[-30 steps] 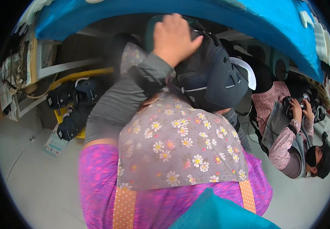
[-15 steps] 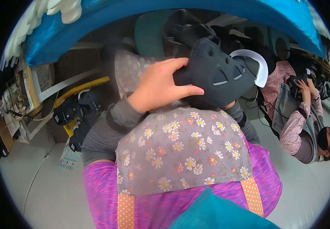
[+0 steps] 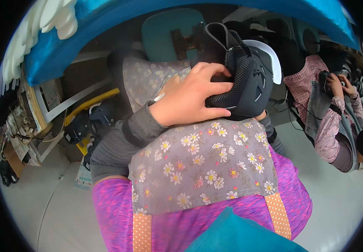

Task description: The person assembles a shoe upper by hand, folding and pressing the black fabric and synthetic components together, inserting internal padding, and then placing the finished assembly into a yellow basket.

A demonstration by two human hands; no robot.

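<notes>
A black padded boot upper (image 3: 255, 82) with a mesh lining, a pull loop at its top and a white curved edge is held above my lap. My left hand (image 3: 194, 96) reaches in from the left, its fingers at the opening and its thumb along the near edge, gripping the collar. Only a small part of my right hand (image 3: 261, 116) shows, under the upper's near right side, where it supports the upper. Its fingers are hidden behind the upper. A grey flowered apron (image 3: 202, 164) covers my front below the hands.
A blue padded edge (image 3: 118, 40) curves across the top, with white pieces (image 3: 60, 19) at its left. Beyond my hands is a teal seat (image 3: 156, 38). Dark uppers (image 3: 78, 130) lie by a yellow frame (image 3: 91, 98) at left. At right, a co-worker's hands (image 3: 339, 86) hold something black.
The upper has turned and tilted, so its mesh opening and pull loop now face up toward my left hand. My left hand has shifted slightly right, down to the opening.
</notes>
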